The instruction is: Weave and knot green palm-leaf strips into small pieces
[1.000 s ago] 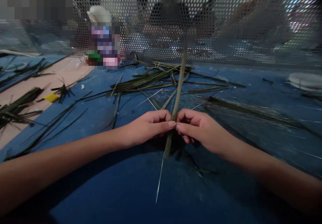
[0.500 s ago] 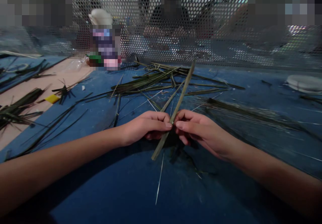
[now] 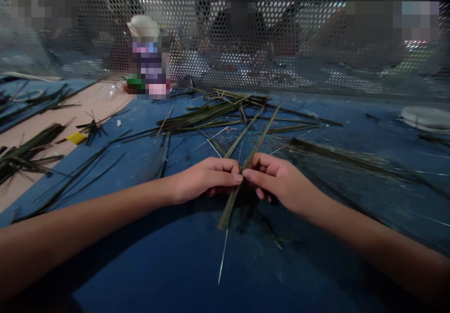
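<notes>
My left hand [image 3: 221,174] and my right hand [image 3: 269,174] meet at the middle of the view, fingertips almost touching. Both pinch long flat strips of dried leaf. One leaf strip [image 3: 263,134] slants up to the right from between the fingers, and its broad lower end [image 3: 227,214] sticks out below them. A second leaf strip [image 3: 244,133] rises beside it from behind my left fingers. Beneath the hands, a thin pale wire-like strand [image 3: 222,259] runs down toward me. Where the strips cross is hidden by my fingertips.
A pile of leaf strips [image 3: 211,111] lies beyond the hands on the blue table [image 3: 151,266]. More leaf bundles [image 3: 31,151] are at left, beside a yellow piece [image 3: 76,138]. A perforated metal screen [image 3: 197,36] stands behind. At right are a white round lid-like object [image 3: 425,117] and thin clear strands.
The strip between my fingers has turned; its upper tip sits lower and farther right, and its lower end has shifted slightly right. Both hands stay nearly in place.
</notes>
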`<control>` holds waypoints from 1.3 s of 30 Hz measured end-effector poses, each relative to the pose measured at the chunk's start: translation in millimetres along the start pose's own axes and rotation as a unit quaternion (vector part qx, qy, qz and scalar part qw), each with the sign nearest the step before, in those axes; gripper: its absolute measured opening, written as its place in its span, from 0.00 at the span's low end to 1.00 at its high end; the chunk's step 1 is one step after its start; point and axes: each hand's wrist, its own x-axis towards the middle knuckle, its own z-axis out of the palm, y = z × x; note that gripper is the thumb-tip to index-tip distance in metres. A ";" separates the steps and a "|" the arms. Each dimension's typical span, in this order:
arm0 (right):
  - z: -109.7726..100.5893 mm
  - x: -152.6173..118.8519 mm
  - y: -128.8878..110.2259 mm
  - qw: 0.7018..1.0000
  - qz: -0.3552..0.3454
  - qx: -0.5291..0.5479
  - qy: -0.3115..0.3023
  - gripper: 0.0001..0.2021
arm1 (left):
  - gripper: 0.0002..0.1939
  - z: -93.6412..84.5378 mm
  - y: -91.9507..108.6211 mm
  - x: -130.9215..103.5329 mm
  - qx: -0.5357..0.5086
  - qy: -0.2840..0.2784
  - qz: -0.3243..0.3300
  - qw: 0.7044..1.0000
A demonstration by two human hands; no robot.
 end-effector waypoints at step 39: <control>-12.8 3.3 3.1 0.997 0.025 0.074 -0.022 0.06 | 0.16 1.5 -4.8 2.7 0.026 0.031 0.020 0.999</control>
